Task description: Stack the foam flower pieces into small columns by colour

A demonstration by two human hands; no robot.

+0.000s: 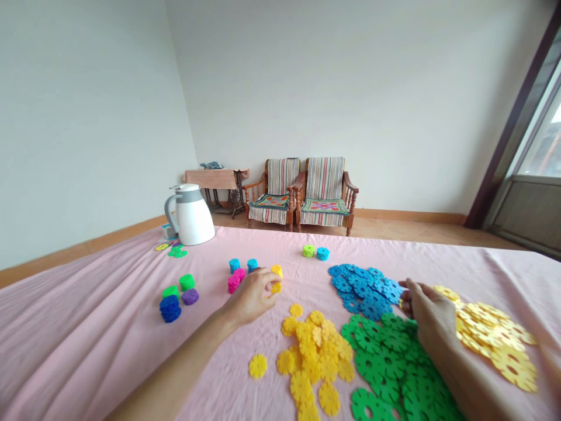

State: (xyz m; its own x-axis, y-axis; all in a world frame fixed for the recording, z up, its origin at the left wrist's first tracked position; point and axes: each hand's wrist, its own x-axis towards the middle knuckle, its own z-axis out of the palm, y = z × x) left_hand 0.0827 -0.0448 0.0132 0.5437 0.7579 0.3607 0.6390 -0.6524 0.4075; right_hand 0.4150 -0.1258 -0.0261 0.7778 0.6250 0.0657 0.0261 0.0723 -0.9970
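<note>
My left hand [254, 297] is stretched forward over the pink cloth, its fingers curled around a small yellow stack of discs [276, 287]. Another yellow stack [277, 271] stands just beyond it, with pink stacks [235, 280] and blue stacks [234, 265] to the left. My right hand [427, 313] rests between the blue pile of snowflake discs [363, 286] and the pale yellow pile [495, 336], fingertips touching the blue pile's edge, fingers bent. A bright yellow pile [313, 351] and a green pile [390, 362] lie near me.
A white jug [190, 215] stands at the far left of the table [87, 327]. Green, purple and dark blue stacks [177, 295] sit left of centre. A green and a cyan stack [315, 252] stand at the back. Two wooden armchairs [302, 193] stand against the wall.
</note>
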